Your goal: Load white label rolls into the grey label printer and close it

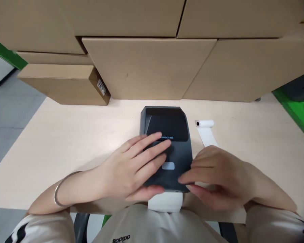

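A dark grey label printer (178, 152) with a glossy black lid and a pale rectangular button stands on the table in front of me. White paper (165, 202) hangs out of its front edge, towards my body. Across its top and left side lies my left hand (134, 165), fingers stretched out and apart, thumb by the front edge. My right hand (218, 179) is at the front right corner, its index finger on top and its thumb below, pinching that edge. Beyond the right hand lies a small white paper roll (205, 124), partly unrolled, the strip's end hidden behind the hand.
Large cardboard boxes (147, 67) form a wall along the table's back. A smaller flat carton (66, 84) with a label lies at the back left. The pale wooden table (91, 125) ends just before my body. Something green (299, 116) shows beyond its right edge.
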Motion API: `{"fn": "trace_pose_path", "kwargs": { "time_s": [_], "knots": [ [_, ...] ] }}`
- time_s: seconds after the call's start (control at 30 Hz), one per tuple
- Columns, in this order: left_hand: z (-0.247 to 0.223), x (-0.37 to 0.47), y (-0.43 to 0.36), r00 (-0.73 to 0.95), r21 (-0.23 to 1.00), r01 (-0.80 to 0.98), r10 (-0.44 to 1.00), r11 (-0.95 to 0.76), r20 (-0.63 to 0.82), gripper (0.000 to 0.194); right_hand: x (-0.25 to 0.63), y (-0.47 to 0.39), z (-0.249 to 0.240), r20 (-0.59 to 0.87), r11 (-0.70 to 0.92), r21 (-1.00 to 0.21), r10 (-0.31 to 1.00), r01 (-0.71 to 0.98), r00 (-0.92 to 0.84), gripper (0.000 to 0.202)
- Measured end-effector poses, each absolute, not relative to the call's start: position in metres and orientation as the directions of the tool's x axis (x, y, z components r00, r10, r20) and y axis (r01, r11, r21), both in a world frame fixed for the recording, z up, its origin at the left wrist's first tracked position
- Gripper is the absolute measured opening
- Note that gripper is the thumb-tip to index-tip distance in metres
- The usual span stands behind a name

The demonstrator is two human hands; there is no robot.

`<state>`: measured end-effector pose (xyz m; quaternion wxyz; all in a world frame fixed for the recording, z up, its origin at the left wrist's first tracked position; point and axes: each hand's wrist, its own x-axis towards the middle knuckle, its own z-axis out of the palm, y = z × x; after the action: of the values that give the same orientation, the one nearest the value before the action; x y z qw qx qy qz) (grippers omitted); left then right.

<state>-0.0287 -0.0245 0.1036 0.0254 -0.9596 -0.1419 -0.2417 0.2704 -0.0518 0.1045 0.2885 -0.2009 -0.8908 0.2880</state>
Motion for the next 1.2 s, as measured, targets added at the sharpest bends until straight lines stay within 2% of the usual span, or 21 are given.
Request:
{"fn": "trace_pose_path", "kwargs": {
  "time_s": [0.07, 0.13, 0.27, 0.4, 0.53, 0.73, 0.93, 1.03, 1.2],
  "knots": [
    [0.112, -0.031, -0.03, 0.817, 0.057, 0.2, 0.199, -0.978, 0.541, 0.04, 0.276, -0.056, 0.108, 0.414, 0.817, -0.447, 0.55, 0.364, -0.725, 0.02],
    [0.116, -0.032, -0.035, 0.829, 0.08, 0.157, 0.176, -0.984, 0.53, 0.039, 0.276, -0.058, 0.11, 0.426, 0.834, -0.32, 0.55, 0.449, -0.719, 0.027],
    [0.115, -0.029, -0.041, 0.885, 0.064, 0.198, 0.207, -0.978, 0.417, 0.042, 0.268, -0.058, 0.112, 0.412, 0.86, -0.216, 0.509, 0.462, -0.756, 0.035],
    [0.114, -0.025, -0.04, 0.881, 0.052, 0.237, 0.237, -0.97, 0.409, 0.049, 0.265, -0.059, 0.112, 0.41, 0.857, -0.201, 0.513, 0.474, -0.754, 0.04],
    [0.113, -0.026, -0.04, 0.89, 0.022, 0.217, 0.207, -0.976, 0.407, 0.044, 0.27, -0.065, 0.108, 0.344, 0.849, -0.177, 0.527, 0.497, -0.777, 0.035],
    [0.111, -0.029, -0.042, 0.895, 0.018, 0.213, 0.203, -0.977, 0.397, 0.042, 0.275, -0.071, 0.099, 0.352, 0.846, -0.173, 0.532, 0.505, -0.77, 0.03],
    [0.112, -0.026, -0.046, 0.894, 0.093, 0.234, 0.252, -0.968, 0.37, 0.045, 0.269, -0.07, 0.113, 0.319, 0.83, -0.21, 0.558, 0.517, -0.766, 0.038],
    [0.112, -0.021, -0.049, 0.882, 0.105, 0.241, 0.263, -0.965, 0.39, 0.044, 0.264, -0.073, 0.114, 0.323, 0.826, -0.166, 0.562, 0.539, -0.762, 0.038],
    [0.111, -0.02, -0.047, 0.888, 0.048, 0.234, 0.234, -0.971, 0.397, 0.037, 0.261, -0.074, 0.101, 0.411, 0.844, -0.087, 0.514, 0.529, -0.753, 0.029]
  ]
}}
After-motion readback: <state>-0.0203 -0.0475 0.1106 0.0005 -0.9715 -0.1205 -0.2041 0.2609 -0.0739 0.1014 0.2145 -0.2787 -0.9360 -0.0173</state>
